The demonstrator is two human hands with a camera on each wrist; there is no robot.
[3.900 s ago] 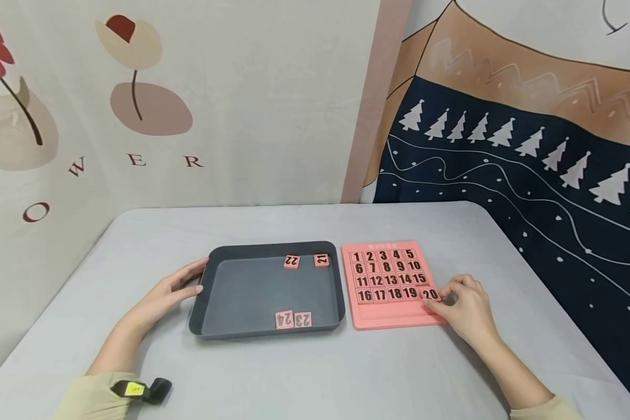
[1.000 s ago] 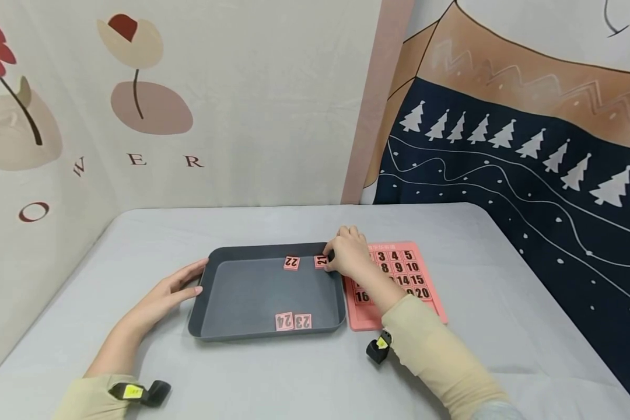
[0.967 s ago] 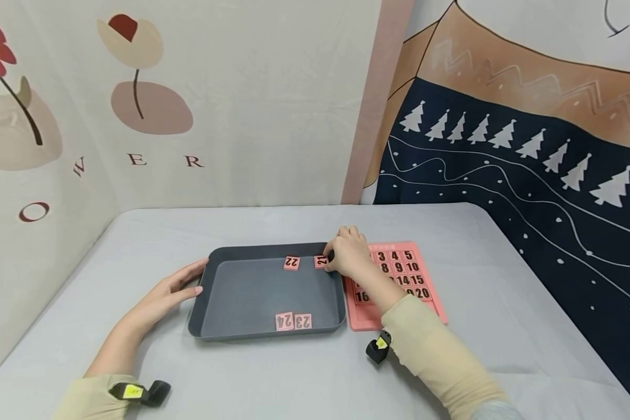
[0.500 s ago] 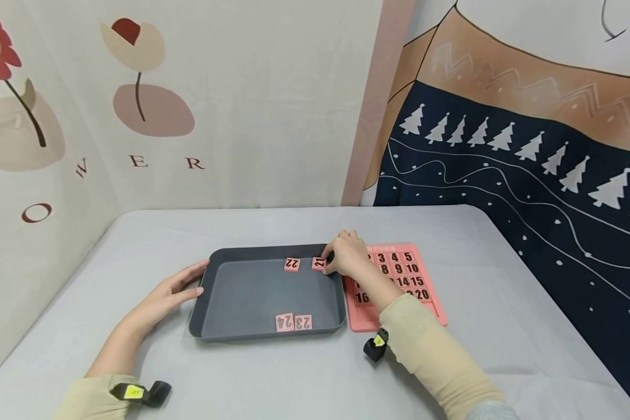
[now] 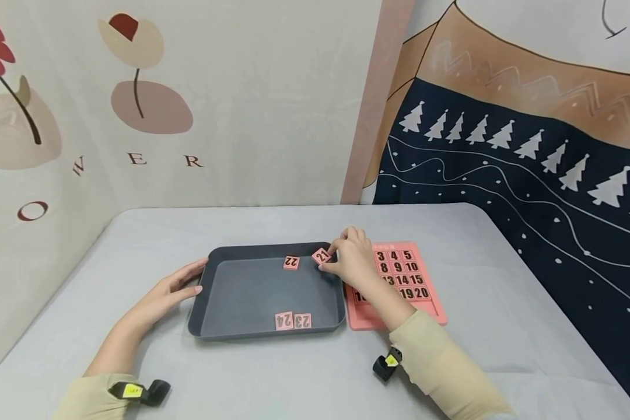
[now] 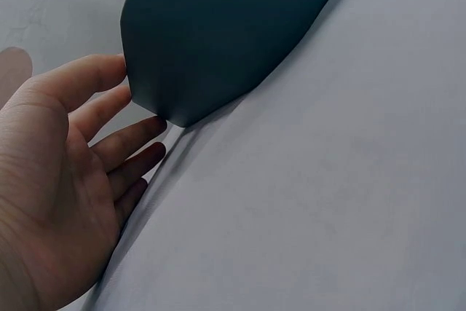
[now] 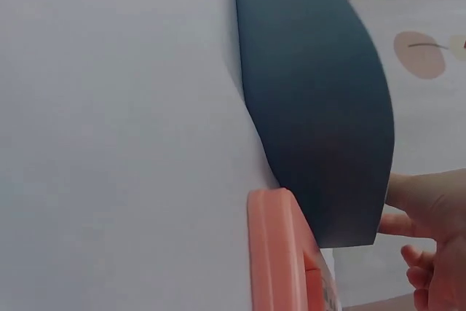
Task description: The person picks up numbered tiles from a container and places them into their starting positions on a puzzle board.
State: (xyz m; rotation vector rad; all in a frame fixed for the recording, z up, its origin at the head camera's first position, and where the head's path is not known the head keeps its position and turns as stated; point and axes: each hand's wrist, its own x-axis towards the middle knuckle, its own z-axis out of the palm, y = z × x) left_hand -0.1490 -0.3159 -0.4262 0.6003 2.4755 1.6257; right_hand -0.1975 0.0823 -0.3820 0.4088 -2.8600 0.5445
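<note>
Between the thumb and fingers of my right hand [image 5: 353,259] is the pink number tile 21 [image 5: 321,256], tilted at the far right corner of the grey tray [image 5: 236,297]. Left of it in the tray lies tile 22 [image 5: 291,262]; tiles 24 [image 5: 284,321] and 23 [image 5: 303,321] lie along the near side, numbers upside down. My left hand [image 5: 170,291] rests with extended fingers against the tray's left side; in the left wrist view its fingertips touch the dark tray wall [image 6: 211,34]. The tile is hidden behind the tray wall [image 7: 320,107] in the right wrist view.
Right of the tray lies the pink number board [image 5: 367,319], rows of tiles up to 20 on it and a bare strip along its near edge. My right forearm covers part of it. A white cloth [image 5: 273,379] covers the table; printed curtains hang behind.
My right hand has moved from tile 20 on the board to the tray and grips tile 21, which has turned and lifted slightly. Tile 20 now sits in line. The left hand stays put.
</note>
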